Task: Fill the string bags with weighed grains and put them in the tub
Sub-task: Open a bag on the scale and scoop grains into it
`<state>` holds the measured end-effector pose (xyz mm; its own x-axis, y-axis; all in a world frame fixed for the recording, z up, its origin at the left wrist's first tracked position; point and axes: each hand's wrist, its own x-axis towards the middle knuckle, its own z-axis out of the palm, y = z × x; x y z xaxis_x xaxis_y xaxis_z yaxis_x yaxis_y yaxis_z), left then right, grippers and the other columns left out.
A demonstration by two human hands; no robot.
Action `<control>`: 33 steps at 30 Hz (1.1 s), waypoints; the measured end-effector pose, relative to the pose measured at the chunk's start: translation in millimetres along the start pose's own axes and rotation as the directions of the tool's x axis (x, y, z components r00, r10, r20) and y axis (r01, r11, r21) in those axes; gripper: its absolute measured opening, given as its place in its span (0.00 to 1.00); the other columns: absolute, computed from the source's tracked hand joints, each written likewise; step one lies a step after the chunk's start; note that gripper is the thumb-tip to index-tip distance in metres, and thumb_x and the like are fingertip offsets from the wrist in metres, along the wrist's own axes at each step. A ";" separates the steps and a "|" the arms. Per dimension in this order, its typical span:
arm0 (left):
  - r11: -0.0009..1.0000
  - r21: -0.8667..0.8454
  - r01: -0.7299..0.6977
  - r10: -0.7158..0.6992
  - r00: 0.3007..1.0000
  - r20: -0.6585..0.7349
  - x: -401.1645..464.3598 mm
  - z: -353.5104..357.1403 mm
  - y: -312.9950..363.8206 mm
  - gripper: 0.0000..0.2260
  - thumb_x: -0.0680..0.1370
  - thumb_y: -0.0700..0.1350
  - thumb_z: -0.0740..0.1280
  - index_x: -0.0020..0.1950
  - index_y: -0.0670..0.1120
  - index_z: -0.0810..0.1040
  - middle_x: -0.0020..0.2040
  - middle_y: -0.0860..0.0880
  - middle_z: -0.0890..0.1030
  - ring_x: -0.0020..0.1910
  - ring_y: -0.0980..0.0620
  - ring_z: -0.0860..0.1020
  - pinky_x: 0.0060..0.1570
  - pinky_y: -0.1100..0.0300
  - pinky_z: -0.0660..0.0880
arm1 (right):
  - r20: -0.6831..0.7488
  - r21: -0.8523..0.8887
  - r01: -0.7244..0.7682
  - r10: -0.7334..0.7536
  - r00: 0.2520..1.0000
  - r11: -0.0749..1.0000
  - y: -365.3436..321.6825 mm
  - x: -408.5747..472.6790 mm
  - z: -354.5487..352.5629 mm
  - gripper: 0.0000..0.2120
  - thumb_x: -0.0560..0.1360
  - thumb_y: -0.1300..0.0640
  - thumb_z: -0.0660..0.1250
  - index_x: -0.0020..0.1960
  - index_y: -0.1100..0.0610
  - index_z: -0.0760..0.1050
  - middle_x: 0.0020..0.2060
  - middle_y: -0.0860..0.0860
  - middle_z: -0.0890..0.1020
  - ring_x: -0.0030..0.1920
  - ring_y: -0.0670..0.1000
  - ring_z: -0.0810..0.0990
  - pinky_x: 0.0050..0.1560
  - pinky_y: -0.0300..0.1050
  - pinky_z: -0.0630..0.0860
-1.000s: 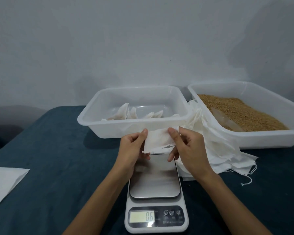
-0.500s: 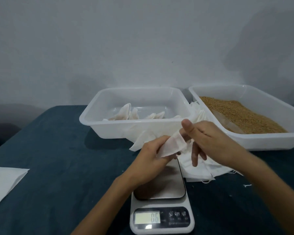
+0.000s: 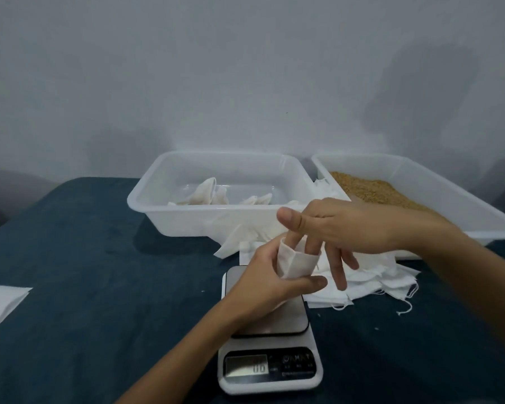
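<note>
My left hand [image 3: 267, 277] grips a small white string bag [image 3: 299, 262] above the steel plate of a kitchen scale [image 3: 270, 371]. Two fingers of my right hand [image 3: 337, 225] reach down into the bag's mouth, the other fingers spread beside it. A pile of empty white string bags [image 3: 370, 279] lies to the right of the scale. Behind stands a clear tub [image 3: 164, 205] with a few white bags inside. To its right a second clear tub [image 3: 478, 211] holds brown grains [image 3: 373, 189].
A dark blue cloth [image 3: 85, 287] covers the table. A white sheet [image 3: 0, 301] lies at the left edge. A grey wall rises right behind both tubs. The scale's display is lit.
The bag was stretched flat between both hands above the scale. Now my left hand alone grips it and my right fingers have gone into its mouth.
</note>
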<state>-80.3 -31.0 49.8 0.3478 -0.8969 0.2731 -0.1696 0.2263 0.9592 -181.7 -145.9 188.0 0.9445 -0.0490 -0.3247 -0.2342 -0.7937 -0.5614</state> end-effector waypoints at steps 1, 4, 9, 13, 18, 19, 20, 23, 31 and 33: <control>1.000 -0.003 0.004 -0.004 1.000 -0.019 0.1 1.0 -0.9 0.16 0.74 0.45 0.79 0.53 0.63 0.80 0.45 0.53 0.84 0.45 0.56 0.82 0.46 0.58 0.80 | -0.008 0.007 0.002 -0.002 1.000 1.000 0.2 1.1 -0.8 0.42 0.70 0.23 0.45 0.52 0.53 0.85 0.44 0.50 0.88 0.31 0.56 0.86 0.31 0.40 0.75; 1.000 -0.001 0.014 -0.014 0.998 -0.061 -0.4 0.0 -3.5 0.13 0.74 0.47 0.79 0.52 0.61 0.81 0.45 0.51 0.83 0.45 0.56 0.81 0.46 0.60 0.79 | -0.136 0.073 0.018 -0.008 0.991 0.997 10.3 1.1 -11.4 0.41 0.70 0.22 0.47 0.53 0.51 0.84 0.45 0.49 0.88 0.30 0.58 0.85 0.27 0.39 0.74; 0.999 -0.018 0.028 -0.029 0.996 -0.084 -0.1 -3.0 -5.4 0.13 0.74 0.45 0.80 0.55 0.51 0.80 0.46 0.52 0.81 0.47 0.53 0.80 0.50 0.52 0.79 | -0.639 0.129 -0.026 0.103 0.762 0.991 94.7 4.5 -54.1 0.27 0.78 0.31 0.59 0.44 0.52 0.84 0.37 0.53 0.87 0.28 0.56 0.83 0.24 0.39 0.75; 0.999 -0.046 0.027 -0.032 0.993 -0.110 0.6 -3.8 -4.0 0.15 0.74 0.41 0.79 0.57 0.45 0.79 0.46 0.46 0.81 0.46 0.52 0.80 0.49 0.52 0.80 | -0.702 0.029 -0.536 0.398 0.590 0.844 194.6 8.9 -69.7 0.18 0.77 0.46 0.71 0.58 0.59 0.80 0.50 0.57 0.85 0.46 0.56 0.83 0.45 0.49 0.79; 0.997 -0.073 0.015 -0.026 0.987 -0.158 1.3 -5.1 -1.6 0.18 0.71 0.44 0.79 0.58 0.42 0.78 0.48 0.40 0.82 0.46 0.50 0.81 0.48 0.56 0.80 | -0.554 -0.046 -0.701 0.566 0.610 0.711 231.9 13.7 -58.1 0.18 0.71 0.43 0.75 0.50 0.53 0.72 0.43 0.51 0.79 0.41 0.51 0.75 0.42 0.46 0.72; 0.998 -0.066 0.015 -0.026 0.986 -0.166 1.6 -5.1 -1.7 0.18 0.71 0.45 0.79 0.57 0.43 0.78 0.48 0.41 0.82 0.47 0.50 0.82 0.48 0.58 0.81 | -0.547 -0.059 -0.716 0.577 0.606 0.696 232.7 15.6 -58.0 0.17 0.71 0.43 0.75 0.42 0.55 0.72 0.38 0.49 0.77 0.37 0.50 0.73 0.37 0.44 0.69; 0.998 -0.061 0.015 -0.025 0.985 -0.168 2.0 -5.0 -2.3 0.18 0.71 0.45 0.78 0.57 0.43 0.79 0.48 0.41 0.82 0.47 0.50 0.82 0.48 0.59 0.81 | -0.548 -0.072 -0.729 0.584 0.599 0.680 233.7 18.5 -58.7 0.17 0.71 0.44 0.75 0.38 0.56 0.73 0.34 0.49 0.76 0.35 0.50 0.73 0.34 0.43 0.66; 0.998 -0.063 0.014 -0.024 0.985 -0.170 2.3 -5.2 -4.4 0.18 0.70 0.45 0.78 0.56 0.41 0.78 0.48 0.41 0.83 0.47 0.49 0.82 0.49 0.58 0.81 | -0.566 -0.152 -0.742 0.558 0.607 0.653 235.0 26.7 -62.3 0.12 0.75 0.53 0.71 0.38 0.57 0.74 0.36 0.51 0.78 0.36 0.51 0.75 0.35 0.44 0.69; 0.998 -0.062 0.025 -0.037 0.979 -0.200 2.6 -9.9 -3.2 0.14 0.71 0.46 0.78 0.53 0.49 0.80 0.49 0.43 0.84 0.47 0.48 0.83 0.47 0.61 0.81 | -0.569 -0.192 -0.784 0.584 0.579 0.590 273.9 14.3 -74.1 0.04 0.81 0.57 0.63 0.54 0.57 0.74 0.50 0.54 0.80 0.46 0.52 0.75 0.46 0.44 0.70; 0.998 -0.057 0.027 -0.038 0.980 -0.197 2.4 -9.5 -3.0 0.13 0.71 0.47 0.79 0.53 0.50 0.81 0.49 0.44 0.84 0.48 0.48 0.83 0.48 0.61 0.81 | -0.614 -0.213 -0.787 0.547 0.568 0.578 283.2 7.4 -76.7 0.09 0.81 0.55 0.65 0.58 0.59 0.74 0.49 0.54 0.80 0.45 0.52 0.75 0.46 0.45 0.71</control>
<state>-70.1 -30.2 48.3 0.5292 -0.8122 0.2454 -0.1072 0.2228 0.9689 -223.4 -417.6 85.0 0.5502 -0.8347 -0.0242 -0.8300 -0.5499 0.0933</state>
